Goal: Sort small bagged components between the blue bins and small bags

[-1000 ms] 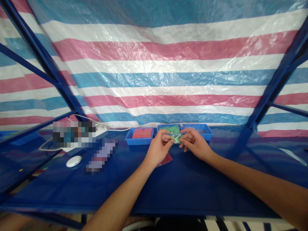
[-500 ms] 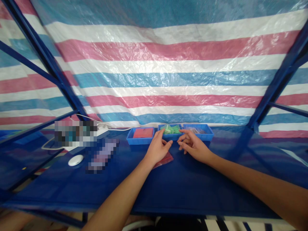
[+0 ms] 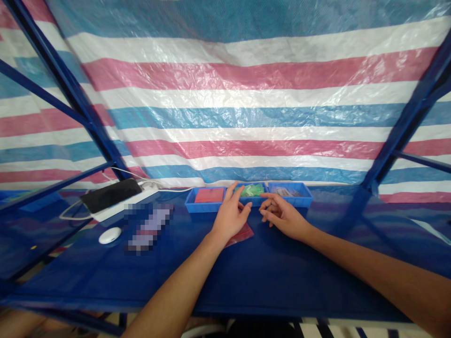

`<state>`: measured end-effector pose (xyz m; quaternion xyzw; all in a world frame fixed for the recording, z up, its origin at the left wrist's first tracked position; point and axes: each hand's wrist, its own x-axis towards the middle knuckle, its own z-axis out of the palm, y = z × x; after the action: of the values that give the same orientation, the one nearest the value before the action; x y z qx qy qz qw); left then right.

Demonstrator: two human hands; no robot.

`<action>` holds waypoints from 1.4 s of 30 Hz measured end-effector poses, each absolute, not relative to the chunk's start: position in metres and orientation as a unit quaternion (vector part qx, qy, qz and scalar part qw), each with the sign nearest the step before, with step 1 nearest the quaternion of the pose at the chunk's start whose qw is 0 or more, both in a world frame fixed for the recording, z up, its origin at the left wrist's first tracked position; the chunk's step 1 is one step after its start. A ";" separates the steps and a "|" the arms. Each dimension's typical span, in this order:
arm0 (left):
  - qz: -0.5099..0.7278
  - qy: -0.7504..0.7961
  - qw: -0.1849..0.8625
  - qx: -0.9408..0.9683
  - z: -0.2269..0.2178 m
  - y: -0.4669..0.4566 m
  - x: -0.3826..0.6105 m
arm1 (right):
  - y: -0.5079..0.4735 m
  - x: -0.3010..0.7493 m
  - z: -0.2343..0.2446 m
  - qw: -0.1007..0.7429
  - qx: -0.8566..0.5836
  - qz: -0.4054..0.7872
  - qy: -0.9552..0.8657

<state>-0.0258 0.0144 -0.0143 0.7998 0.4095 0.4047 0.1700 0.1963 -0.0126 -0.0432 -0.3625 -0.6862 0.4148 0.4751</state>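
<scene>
Over the table [image 3: 282, 277]: left hand [image 3: 229, 215], fingers spread; right hand [image 3: 284, 217], fingers loosely curled; both seemingly empty.
Red bag [image 3: 243, 234], partly hidden by the left hand, lies flat; thin film probably lifts best by an edge.

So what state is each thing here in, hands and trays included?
Left hand: open, fingers spread, nothing seen in it.
Right hand: fingers loosely bent, nothing seen in it.
Red packet: lying down, partly hidden by the left hand.
Left tray: open, red contents.
Middle tray: open, green contents.
Right tray: open, clear packets inside.
Dark device: screen black.
</scene>
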 end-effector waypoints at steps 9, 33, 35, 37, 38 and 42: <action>0.260 0.282 0.205 0.901 0.009 0.003 -0.052 | -0.014 0.198 -0.042 0.469 -0.366 0.399 -0.697; 0.349 0.260 0.222 0.873 -0.001 0.000 -0.028 | -0.014 0.199 -0.043 0.463 -0.362 0.383 -0.713; 0.373 0.258 0.217 0.864 0.001 -0.003 -0.022 | -0.014 0.198 -0.042 0.466 -0.357 0.387 -0.711; 0.392 0.256 0.217 0.857 0.003 -0.007 -0.018 | -0.016 0.197 -0.041 0.469 -0.345 0.404 -0.706; 0.398 0.253 0.216 0.855 0.004 -0.010 -0.017 | -0.016 0.197 -0.040 0.466 -0.338 0.417 -0.703; 0.402 0.234 0.213 0.859 0.005 -0.017 -0.012 | -0.015 0.196 -0.039 0.451 -0.309 0.488 -0.681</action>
<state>-0.0121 -0.0169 0.0048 0.8592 0.2344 0.4018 0.2130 0.1955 -0.0150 -0.0394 -0.3087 -0.6806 0.4881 0.4507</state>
